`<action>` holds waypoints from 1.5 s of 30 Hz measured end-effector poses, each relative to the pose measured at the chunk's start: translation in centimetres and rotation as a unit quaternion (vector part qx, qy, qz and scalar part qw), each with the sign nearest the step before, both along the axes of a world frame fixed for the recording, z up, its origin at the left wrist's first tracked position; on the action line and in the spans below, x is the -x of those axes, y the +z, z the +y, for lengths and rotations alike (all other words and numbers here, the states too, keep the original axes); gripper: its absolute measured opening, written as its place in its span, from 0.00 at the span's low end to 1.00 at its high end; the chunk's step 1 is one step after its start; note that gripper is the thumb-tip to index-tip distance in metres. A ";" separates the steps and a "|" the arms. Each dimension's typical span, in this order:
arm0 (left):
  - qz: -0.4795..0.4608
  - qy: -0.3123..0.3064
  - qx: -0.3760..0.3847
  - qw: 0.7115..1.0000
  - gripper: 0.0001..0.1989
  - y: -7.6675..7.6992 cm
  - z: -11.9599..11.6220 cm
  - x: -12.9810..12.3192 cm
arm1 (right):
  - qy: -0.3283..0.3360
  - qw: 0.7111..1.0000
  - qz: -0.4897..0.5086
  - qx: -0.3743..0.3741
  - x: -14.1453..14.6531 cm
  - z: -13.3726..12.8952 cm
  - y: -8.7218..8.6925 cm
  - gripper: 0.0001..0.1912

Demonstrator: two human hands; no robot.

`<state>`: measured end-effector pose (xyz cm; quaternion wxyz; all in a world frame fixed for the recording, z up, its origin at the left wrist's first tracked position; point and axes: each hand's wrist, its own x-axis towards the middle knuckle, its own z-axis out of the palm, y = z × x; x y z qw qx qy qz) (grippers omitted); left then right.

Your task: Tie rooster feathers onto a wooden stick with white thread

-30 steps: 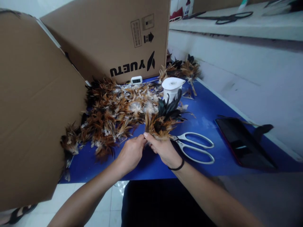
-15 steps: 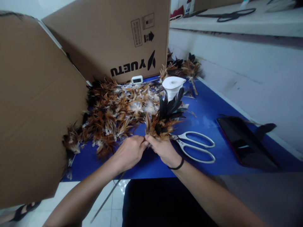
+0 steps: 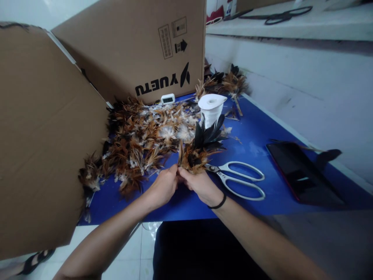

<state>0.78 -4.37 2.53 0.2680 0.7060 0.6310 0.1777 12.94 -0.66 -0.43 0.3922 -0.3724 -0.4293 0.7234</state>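
A bunch of brown and black feathers (image 3: 198,155) is gripped at its lower end by my right hand (image 3: 201,186), thumb on top. Touching it from the left, my left hand (image 3: 164,186) is closed at the base of the bunch; what its fingers pinch is too small to name. Part of a thin stick shows beneath my left forearm. Silver-handled scissors (image 3: 223,175) lie just right of my right hand, their blades hidden. Behind the bunch stands a white ribbon spool (image 3: 211,111). A large pile of brown feathers (image 3: 140,136) covers the blue table (image 3: 247,136) to the left.
Cardboard panels (image 3: 122,46) rise behind and at the left. A small white digital display (image 3: 168,99) sits by the back panel. A dark phone (image 3: 303,173) lies at the right. More feather bunches (image 3: 234,83) are at the back. Black scissors (image 3: 285,16) rest on a ledge. A person's foot (image 3: 36,260) shows lower left.
My left hand has turned and its fingers have drawn in under the feather bunch. The long stick below it has swung mostly behind my left forearm. The view has shifted slightly.
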 end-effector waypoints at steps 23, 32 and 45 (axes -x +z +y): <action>-0.505 0.139 0.109 0.845 0.19 0.2 -0.2 1.0 | 0.072 0.995 -0.031 -0.059 -2.0 0.7 1.8 0.20; -0.526 0.113 0.119 0.835 0.16 0.3 -1.2 -0.3 | 0.042 0.997 -0.031 -0.065 -2.6 0.3 0.7 0.17; -0.507 0.129 0.143 0.840 0.16 0.9 -1.7 -1.1 | 0.050 0.989 -0.051 -0.126 -3.3 1.0 0.4 0.14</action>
